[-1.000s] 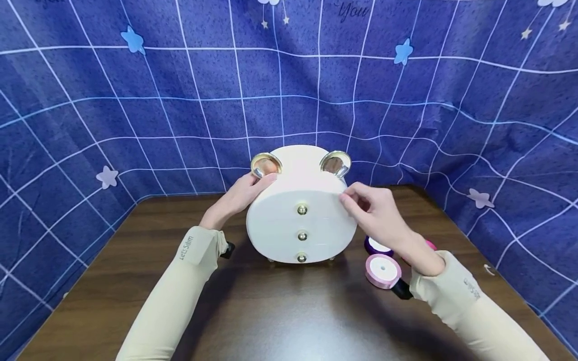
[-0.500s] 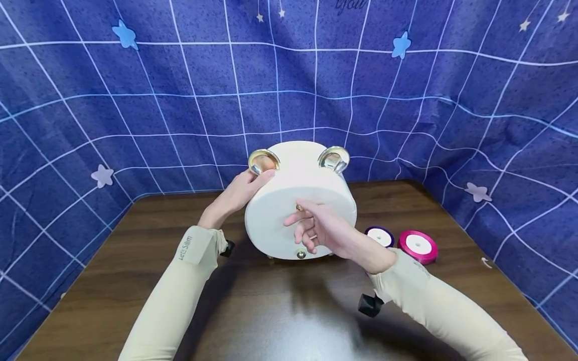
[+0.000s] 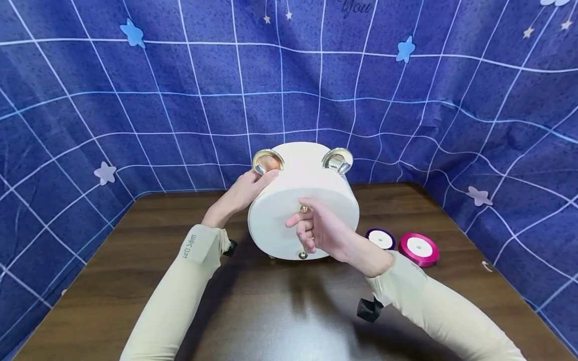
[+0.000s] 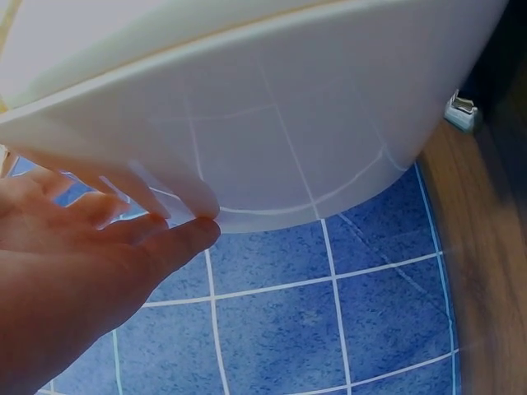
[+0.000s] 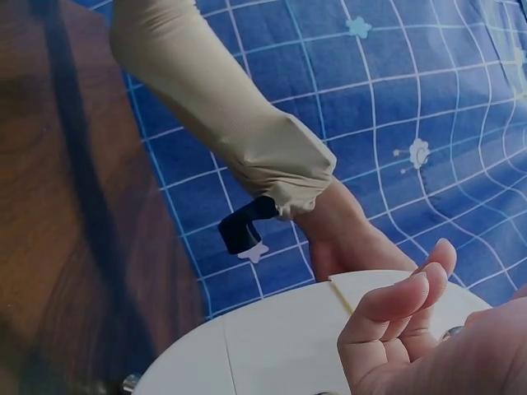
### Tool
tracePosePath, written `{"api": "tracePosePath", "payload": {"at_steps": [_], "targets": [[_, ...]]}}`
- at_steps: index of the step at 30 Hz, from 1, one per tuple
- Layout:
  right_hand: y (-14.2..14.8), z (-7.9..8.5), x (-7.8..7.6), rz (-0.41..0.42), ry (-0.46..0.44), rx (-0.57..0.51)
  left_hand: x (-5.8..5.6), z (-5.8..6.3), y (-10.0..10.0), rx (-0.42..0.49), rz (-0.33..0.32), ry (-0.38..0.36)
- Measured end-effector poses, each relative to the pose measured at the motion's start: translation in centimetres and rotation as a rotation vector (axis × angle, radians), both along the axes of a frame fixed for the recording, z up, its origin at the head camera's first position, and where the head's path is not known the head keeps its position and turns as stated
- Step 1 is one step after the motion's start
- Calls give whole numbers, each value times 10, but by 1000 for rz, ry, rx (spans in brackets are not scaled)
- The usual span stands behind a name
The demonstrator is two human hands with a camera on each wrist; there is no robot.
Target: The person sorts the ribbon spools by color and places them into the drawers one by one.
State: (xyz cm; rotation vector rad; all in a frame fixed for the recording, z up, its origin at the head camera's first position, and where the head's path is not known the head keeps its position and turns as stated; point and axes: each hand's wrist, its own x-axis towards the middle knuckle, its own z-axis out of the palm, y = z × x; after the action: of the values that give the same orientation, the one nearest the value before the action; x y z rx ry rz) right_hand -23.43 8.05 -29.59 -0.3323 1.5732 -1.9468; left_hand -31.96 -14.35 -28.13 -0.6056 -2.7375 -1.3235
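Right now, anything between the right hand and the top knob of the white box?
Nothing visible. The right hand is already at the top knob of the white box, with fingers above and below it. The pink roll and purple roll lie off to the right, not between them.

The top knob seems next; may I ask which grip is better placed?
Probably the right grip: its fingers are at the top knob, while the left grip rests against the box.
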Motion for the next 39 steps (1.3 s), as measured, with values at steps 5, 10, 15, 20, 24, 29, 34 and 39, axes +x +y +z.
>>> {"api": "tracePosePath", "payload": {"at_steps": [5,10,15,20,24,29,34,39], "targets": [[3,-2,5,2,17,12,1,-1,0,3,-4,-2],[4,-3,12,10,30,38,1,-2,0,-6,3,3],[7,-4,21,29,44,43,0,-2,1,-16,17,6],[10,-5,30,60,79,34,0,-2,1,-20,18,16],[13,-5,38,93,115,30,-1,-2,0,-27,17,24],[17,-5,47,131,170,19,-1,-2,0,-30,11,25],[20,-6,56,155,195,11,-2,-2,1,-36,5,45],[22,-8,65,177,187,-5,-1,-2,1,-34,2,59]]}}
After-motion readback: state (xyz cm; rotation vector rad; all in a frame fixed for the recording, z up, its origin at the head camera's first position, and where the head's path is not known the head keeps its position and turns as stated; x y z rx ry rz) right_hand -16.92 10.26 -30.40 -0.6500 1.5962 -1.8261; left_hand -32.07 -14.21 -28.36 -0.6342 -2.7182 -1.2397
